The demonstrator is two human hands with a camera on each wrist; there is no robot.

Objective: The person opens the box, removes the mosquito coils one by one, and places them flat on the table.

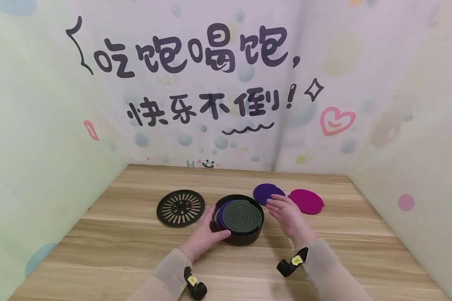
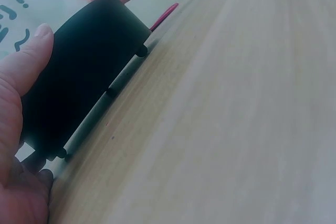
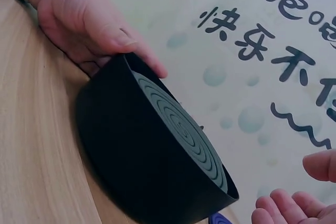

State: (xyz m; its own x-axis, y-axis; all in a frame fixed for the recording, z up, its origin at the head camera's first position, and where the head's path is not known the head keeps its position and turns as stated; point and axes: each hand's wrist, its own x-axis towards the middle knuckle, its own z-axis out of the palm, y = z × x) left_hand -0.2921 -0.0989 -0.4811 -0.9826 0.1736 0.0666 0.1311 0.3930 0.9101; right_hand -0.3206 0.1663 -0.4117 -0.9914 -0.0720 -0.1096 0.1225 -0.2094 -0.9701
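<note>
A round black mosquito coil holder (image 1: pixel 242 240) stands on the table with a grey-green spiral coil (image 1: pixel 242 216) on top inside it. Under that coil a purple coil edge (image 1: pixel 221 217) shows at the left. My left hand (image 1: pixel 205 235) grips the holder's left side, thumb at the front wall and fingers around the side. To the right of the holder, my right hand (image 1: pixel 289 217) is apart from it, fingers extended and holding nothing. In the left wrist view, the holder's wall (image 2: pixel 89 72) and small feet show; the right wrist view shows the coil (image 3: pixel 181 124) below the rim.
A black slotted lid (image 1: pixel 181 208) lies flat left of the holder. Behind my right hand, a purple coil (image 1: pixel 265 193) and a magenta coil (image 1: pixel 306 201) lie on the wooden table (image 1: pixel 241 276). Printed fabric walls (image 1: pixel 226 150) enclose the back and sides.
</note>
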